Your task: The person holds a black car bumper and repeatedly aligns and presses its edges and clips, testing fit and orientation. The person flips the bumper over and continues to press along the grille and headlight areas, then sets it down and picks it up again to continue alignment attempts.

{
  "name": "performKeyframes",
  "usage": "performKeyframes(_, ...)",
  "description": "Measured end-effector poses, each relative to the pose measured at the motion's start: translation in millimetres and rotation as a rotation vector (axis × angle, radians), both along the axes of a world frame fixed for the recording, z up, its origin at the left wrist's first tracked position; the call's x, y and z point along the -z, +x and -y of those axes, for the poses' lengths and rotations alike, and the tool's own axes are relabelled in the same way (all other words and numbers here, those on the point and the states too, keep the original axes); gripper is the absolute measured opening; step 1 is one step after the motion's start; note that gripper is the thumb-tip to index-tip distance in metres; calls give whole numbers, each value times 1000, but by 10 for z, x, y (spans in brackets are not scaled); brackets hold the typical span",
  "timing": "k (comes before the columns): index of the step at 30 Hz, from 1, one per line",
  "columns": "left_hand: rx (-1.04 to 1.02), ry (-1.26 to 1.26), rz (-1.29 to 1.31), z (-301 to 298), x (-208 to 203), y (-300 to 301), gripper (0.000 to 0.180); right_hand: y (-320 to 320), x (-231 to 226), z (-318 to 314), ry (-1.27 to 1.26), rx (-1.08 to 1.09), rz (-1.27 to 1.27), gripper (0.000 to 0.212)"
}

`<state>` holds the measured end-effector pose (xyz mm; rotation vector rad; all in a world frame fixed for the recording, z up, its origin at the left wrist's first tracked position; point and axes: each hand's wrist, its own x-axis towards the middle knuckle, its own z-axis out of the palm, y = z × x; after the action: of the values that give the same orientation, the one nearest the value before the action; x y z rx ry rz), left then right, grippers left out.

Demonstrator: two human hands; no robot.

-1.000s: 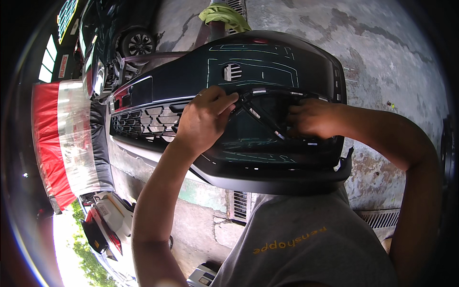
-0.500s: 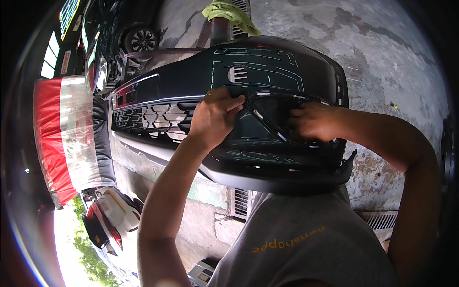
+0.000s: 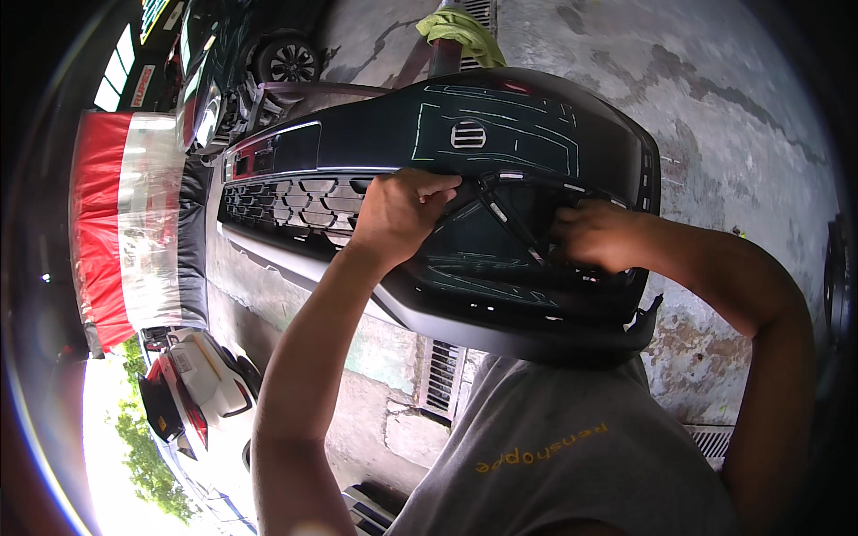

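A glossy dark car bumper [image 3: 384, 134] lies across the view in front of me, at waist height. A black, angled trim frame [image 3: 514, 219] with pale clips or tabs sits in its side opening. My left hand [image 3: 402, 214] is closed at the left corner of this frame, thumb and curled fingers pinching at the edge beside the honeycomb grille [image 3: 304, 204]. My right hand [image 3: 603, 234] reaches into the shaded right end of the opening. Its fingers are curled there, and what they grip is hidden in the dark.
A green cloth [image 3: 463, 36] hangs on a stand post beyond the bumper. At the far left are a dark car with an exposed wheel [image 3: 290, 61] and a red, white and black curtain [image 3: 143, 232]. A white car [image 3: 210, 384] stands lower left. Floor grates [image 3: 440, 380] lie nearby.
The view has shifted slightly, so the bumper and background sit a little differently. Both hands stay at the same spots on the trim opening, with only small finger movement.
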<state>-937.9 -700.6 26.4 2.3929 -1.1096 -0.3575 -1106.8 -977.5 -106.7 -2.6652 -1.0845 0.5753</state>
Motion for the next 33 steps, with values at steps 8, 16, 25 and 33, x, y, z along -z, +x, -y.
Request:
performKeyframes(8, 119, -11, 221, -286, -154, 60, 18, -104, 293, 202, 274, 35, 280, 53)
performKeyframes(16, -91, -190, 500, -473, -1062, 261, 21, 9, 86, 118, 212, -52, 316, 53)
performKeyframes(25, -174, -332, 666, -472, -712, -89, 36, 108, -118, 28, 51, -26, 149, 69)
performKeyframes(33, -287, -389, 728, -378, -1029, -163, 40, 104, -322, 33, 40, 13, 80, 46)
